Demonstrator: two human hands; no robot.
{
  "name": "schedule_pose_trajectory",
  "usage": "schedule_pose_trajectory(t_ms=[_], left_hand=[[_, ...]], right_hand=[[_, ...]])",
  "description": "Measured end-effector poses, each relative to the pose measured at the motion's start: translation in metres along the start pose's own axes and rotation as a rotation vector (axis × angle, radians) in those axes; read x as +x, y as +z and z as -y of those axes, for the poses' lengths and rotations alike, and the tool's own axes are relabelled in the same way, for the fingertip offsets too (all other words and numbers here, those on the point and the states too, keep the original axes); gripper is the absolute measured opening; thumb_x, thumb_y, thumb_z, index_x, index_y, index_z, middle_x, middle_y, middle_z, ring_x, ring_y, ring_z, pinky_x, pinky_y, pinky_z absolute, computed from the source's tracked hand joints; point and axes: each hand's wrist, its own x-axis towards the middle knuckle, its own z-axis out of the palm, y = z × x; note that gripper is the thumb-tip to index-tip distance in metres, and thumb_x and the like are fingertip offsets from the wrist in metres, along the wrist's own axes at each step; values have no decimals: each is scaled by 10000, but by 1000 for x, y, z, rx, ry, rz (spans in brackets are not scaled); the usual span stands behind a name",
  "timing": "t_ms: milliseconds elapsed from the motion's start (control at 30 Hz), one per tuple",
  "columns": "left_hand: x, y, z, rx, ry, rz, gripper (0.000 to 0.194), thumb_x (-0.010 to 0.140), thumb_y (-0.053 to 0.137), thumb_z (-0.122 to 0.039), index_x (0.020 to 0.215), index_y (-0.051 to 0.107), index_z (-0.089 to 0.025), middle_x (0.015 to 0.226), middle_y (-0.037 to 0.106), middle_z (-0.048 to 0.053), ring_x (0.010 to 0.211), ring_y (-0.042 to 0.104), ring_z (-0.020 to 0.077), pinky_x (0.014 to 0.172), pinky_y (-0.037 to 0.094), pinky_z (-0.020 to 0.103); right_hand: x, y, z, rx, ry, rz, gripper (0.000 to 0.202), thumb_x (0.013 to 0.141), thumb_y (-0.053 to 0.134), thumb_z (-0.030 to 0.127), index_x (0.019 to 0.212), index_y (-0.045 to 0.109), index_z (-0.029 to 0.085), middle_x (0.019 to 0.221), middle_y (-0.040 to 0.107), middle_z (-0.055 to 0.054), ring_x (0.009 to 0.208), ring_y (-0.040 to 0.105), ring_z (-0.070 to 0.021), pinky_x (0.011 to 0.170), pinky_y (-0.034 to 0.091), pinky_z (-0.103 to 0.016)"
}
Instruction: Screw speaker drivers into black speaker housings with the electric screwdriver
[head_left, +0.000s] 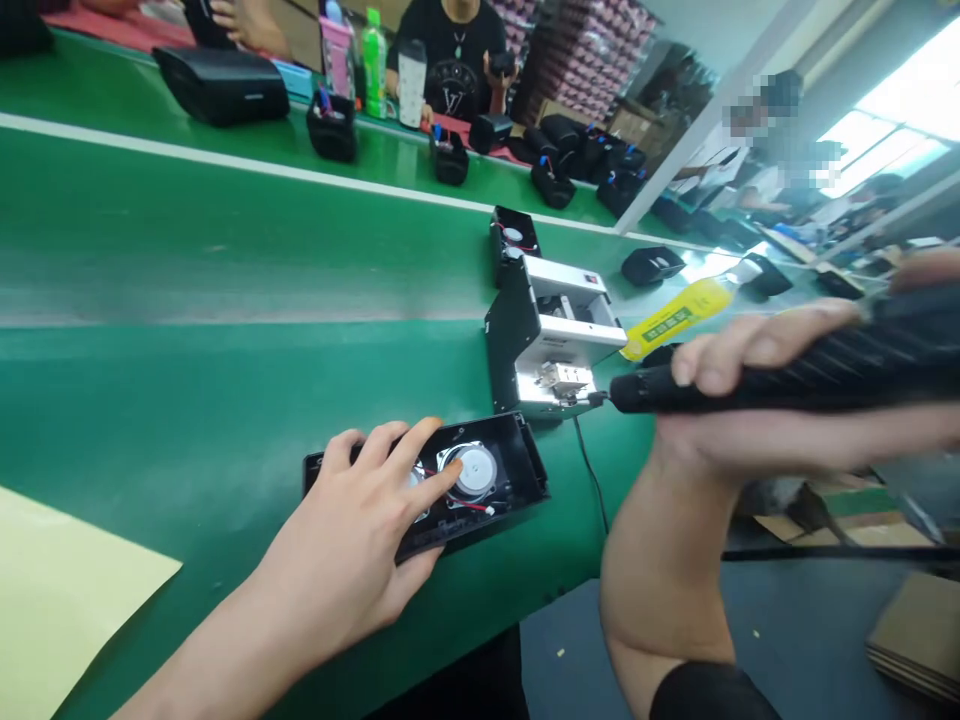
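My left hand [382,505] is laid over a black speaker housing [525,470], fingers across its open top and thumb at the near side. Inside the housing are a round silver speaker driver [476,470] and a red wire with a small white plug; the hand partly covers a second driver. My right hand [750,380] is wrapped round a black electric screwdriver [810,375], blurred toward its rear. The screwdriver's tip meets the front of a silver and black screw feeder [566,335], at its small metal block [566,378]; whether a screw is on the tip cannot be seen.
Behind the feeder lies another open black housing [514,235]. A yellow bottle [679,315] lies right of it. A cable [591,475] runs off the near edge. Yellow paper [67,600] covers the left corner. People sit across the green bench [187,250] among several black housings and bottles.
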Motion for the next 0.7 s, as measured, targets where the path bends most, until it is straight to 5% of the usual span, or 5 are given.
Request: schedule_pose_trajectory(t_ms=[33,100,400,700], left_hand=[[0,1,0,-3,2,-10,501,892,647,-387,1387,680,-321,1582,512,157,1282,541,425,987,449,667],[-1,2,1,-11,6,-23,501,886,650,-383,1382,682,-326,1586,511,150,1282,542,428,983,455,672],[-2,3,2,-8,15,-23,495,881,651,-372,1373,674,-334,1595,506,136,1290,550,422,977,462,664],[-12,-4,6,-21,42,-86,660,890,685,-427,1523,524,-328,1724,337,126,1502,397,421,1132,369,702]], right_hand=[[10,6,-9,-31,-293,-53,541,979,381,723,982,690,279,603,483,39,417,488,-88,408,376,-202],[22,15,-25,-138,-446,-72,530,1021,341,656,1040,678,248,584,488,42,390,466,-102,360,353,-209],[13,12,-35,-325,-362,-37,595,911,449,844,1002,608,278,628,453,53,382,416,-107,372,327,-238],[-4,6,-25,-209,-337,-54,565,935,483,783,912,705,264,577,470,47,360,408,-105,319,311,-234]])
